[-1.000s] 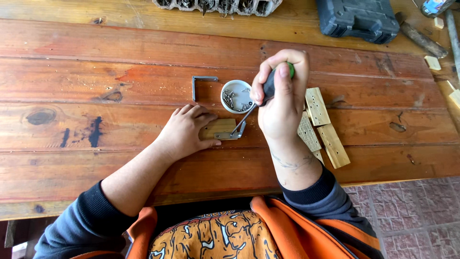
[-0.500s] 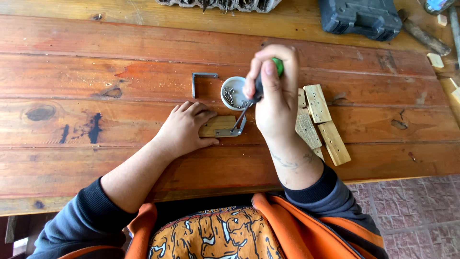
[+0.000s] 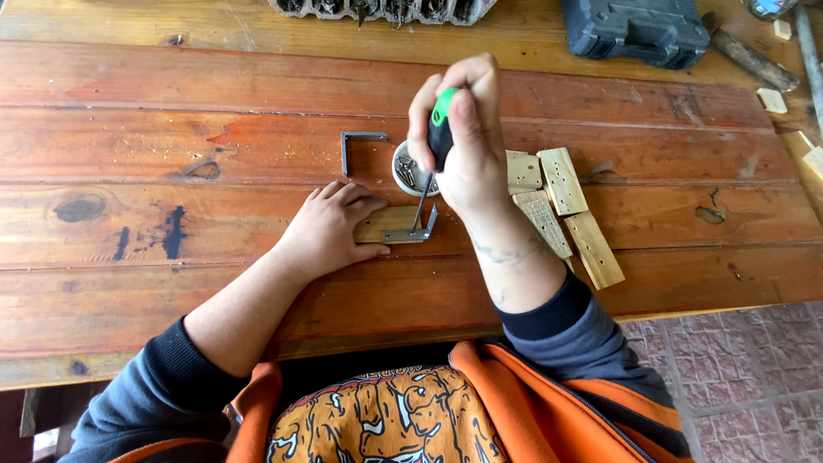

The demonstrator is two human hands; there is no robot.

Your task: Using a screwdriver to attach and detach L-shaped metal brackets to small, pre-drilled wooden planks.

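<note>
A wide tabletop [image 3: 171, 103] of reddish wooden planks fills the view from above. At its far edge lie a dark plastic tool case [image 3: 639, 30] and a grey block with rows of hollows [image 3: 381, 9], partly cut off by the frame. To the right of the hands, four small pale wooden blocks [image 3: 561, 180] with drilled holes lie close together, some touching. The right hand [image 3: 459, 141] has its fingers wrapped tight around the green and black handle of a screwdriver [image 3: 437, 146], held nearly upright with its tip down on a metal angle bracket [image 3: 411, 231]. That bracket sits on one small wooden block [image 3: 377, 225] near the middle of the tabletop. The left hand [image 3: 330, 227] lies flat with its fingers pressing on the left part of that block, covering it. Just beyond, a small round white cup of screws [image 3: 407, 170] stands partly hidden behind the right hand, and a second angle bracket [image 3: 358, 146] lies just left of the cup.
</note>
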